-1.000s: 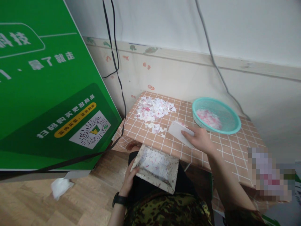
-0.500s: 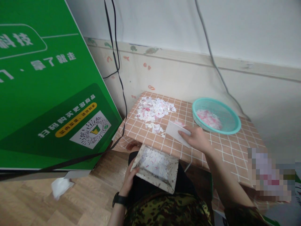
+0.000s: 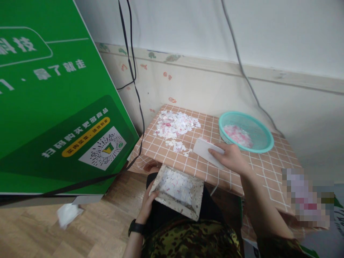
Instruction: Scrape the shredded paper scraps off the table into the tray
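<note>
My left hand (image 3: 150, 200) grips the left side of a speckled, shallow tray (image 3: 197, 204) held over my lap, below the table's front edge. White paper scraps (image 3: 176, 188) lie inside it. My right hand (image 3: 228, 157) pinches a flat white card (image 3: 208, 152), tilted with its lower edge close to the tabletop. A few pinkish scraps show just behind the card. To its left, a small scatter of paper bits (image 3: 176, 146) lies in front of a larger heap of white and pink scraps (image 3: 176, 123).
A turquoise mesh basket (image 3: 268, 143) with pink and white scraps stands on the checked tablecloth (image 3: 258, 172), near the wall. Black cables (image 3: 134, 79) hang at the left, beside a large green sign panel (image 3: 67, 107). White plastic (image 3: 68, 215) lies on the floor.
My right hand has moved the white card slightly to the right, away from the small scatter of scraps. My left hand and the tray have stayed in place.
</note>
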The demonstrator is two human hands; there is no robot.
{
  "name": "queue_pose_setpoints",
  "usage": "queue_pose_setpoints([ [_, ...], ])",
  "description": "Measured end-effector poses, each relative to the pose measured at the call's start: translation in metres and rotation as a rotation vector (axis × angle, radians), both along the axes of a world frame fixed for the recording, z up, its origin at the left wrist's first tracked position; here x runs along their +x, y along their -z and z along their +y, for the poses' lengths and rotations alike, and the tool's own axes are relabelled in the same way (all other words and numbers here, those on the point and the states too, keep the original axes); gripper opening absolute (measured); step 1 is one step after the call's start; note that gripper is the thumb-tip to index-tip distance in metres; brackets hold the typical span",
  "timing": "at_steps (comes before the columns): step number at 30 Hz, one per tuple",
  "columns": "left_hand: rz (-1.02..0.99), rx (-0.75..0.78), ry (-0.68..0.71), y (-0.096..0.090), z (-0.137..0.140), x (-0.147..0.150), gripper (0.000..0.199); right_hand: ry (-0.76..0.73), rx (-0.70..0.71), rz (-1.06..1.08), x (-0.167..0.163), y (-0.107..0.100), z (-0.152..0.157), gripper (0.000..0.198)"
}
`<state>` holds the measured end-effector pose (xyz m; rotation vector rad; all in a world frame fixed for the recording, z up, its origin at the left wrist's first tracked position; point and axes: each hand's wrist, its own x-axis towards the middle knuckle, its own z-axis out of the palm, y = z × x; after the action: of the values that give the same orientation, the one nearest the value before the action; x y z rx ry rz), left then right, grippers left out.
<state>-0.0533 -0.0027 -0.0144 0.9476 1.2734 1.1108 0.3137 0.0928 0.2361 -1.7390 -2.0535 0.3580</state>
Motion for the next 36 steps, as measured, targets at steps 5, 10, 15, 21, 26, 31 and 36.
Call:
queue_pose_setpoints([
  [5,-0.012,-0.015,0.022,-0.012,0.001,0.004,0.059,-0.020,-0.009,-0.010,-0.012,0.002,0.004,0.033],
  [10,0.005,-0.025,-0.015,-0.023,0.001,0.006,0.060,-0.063,-0.028,-0.104,-0.010,-0.006,0.010,0.029],
  [15,-0.005,-0.014,-0.004,-0.020,0.001,0.005,0.062,-0.123,-0.067,-0.178,-0.005,-0.021,0.015,0.023],
  [21,-0.010,-0.010,0.011,-0.009,0.001,0.003,0.061,-0.060,-0.030,-0.136,-0.010,-0.017,0.012,0.028],
  [26,0.002,-0.027,0.002,-0.003,0.001,0.001,0.065,-0.028,-0.032,-0.168,-0.015,-0.011,0.009,0.029],
  [31,-0.005,-0.013,0.000,-0.003,0.001,0.001,0.063,-0.056,-0.065,-0.232,-0.013,-0.021,0.010,0.025],
  [36,-0.017,0.003,0.022,-0.005,0.000,0.002,0.061,-0.079,-0.043,-0.243,-0.012,-0.024,0.014,0.023],
])
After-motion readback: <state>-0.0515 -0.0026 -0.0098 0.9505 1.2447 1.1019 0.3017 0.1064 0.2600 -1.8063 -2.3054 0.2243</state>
